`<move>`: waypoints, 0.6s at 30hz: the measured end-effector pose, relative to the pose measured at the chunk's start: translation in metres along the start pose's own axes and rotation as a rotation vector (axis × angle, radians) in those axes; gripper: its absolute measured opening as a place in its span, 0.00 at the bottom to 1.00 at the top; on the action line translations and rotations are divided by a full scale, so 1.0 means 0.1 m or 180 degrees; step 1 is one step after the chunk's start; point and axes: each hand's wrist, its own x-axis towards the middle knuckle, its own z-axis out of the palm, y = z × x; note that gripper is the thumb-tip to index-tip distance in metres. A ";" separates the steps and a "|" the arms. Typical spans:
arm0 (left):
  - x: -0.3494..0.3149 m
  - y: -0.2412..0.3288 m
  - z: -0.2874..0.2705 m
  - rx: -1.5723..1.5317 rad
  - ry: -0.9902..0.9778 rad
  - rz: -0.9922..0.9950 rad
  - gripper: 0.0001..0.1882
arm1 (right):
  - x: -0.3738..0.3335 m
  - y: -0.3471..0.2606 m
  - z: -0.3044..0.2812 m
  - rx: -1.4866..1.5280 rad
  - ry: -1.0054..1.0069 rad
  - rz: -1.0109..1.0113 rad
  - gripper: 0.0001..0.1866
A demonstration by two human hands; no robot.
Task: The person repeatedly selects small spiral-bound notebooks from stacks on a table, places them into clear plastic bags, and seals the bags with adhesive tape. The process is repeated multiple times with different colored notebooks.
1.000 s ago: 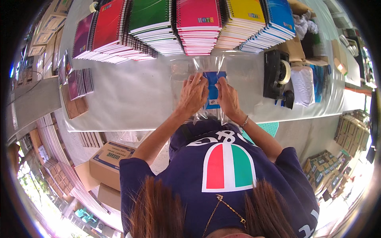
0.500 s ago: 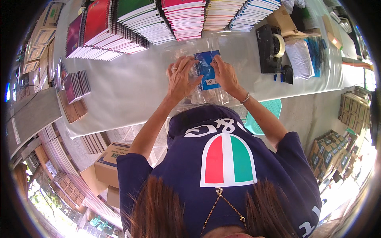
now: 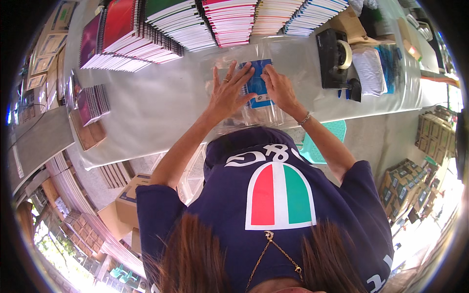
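Observation:
A small blue spiral notebook lies on crinkled clear plastic film at the middle of the table. Its spiral binding runs down the left side. Spread flat, the fingers of my left hand reach across the notebook's left edge, the thumb pointing at its lower part. My right hand rests over the right edge with its fingers curled together. What those fingertips pinch, if anything, is hidden beneath them.
Tall stacks of spiral notebooks line the table's far side. A black tape dispenser and a white packet stand at right. Smaller purple notebooks sit at left. A green stool and an open carton are below the table.
My left hand has opened wider, its fingers straightening and sliding right over the notebook. The right hand has shifted slightly, its fingers staying curled at the right edge.

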 end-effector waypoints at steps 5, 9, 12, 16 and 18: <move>0.08 0.04 0.04 -0.0272 -0.0038 0.0027 0.42 | 0.03 -0.03 -0.03 0.0298 -0.0008 0.0149 0.06; 0.13 0.02 0.12 -0.0138 -0.0030 0.0103 0.44 | 0.06 -0.09 -0.08 0.0493 -0.0113 0.0342 0.06; 0.16 -0.03 0.16 -0.0309 -0.0021 0.0292 0.46 | 0.09 -0.11 -0.07 0.0509 -0.0213 0.0593 0.06; 0.19 -0.04 0.16 -0.0224 -0.0344 0.0181 0.50 | 0.09 -0.12 -0.05 0.0417 -0.0151 0.0627 0.06; 0.19 -0.01 0.15 -0.0211 -0.0432 0.0126 0.50 | 0.11 -0.12 -0.04 0.0275 -0.0155 0.0660 0.06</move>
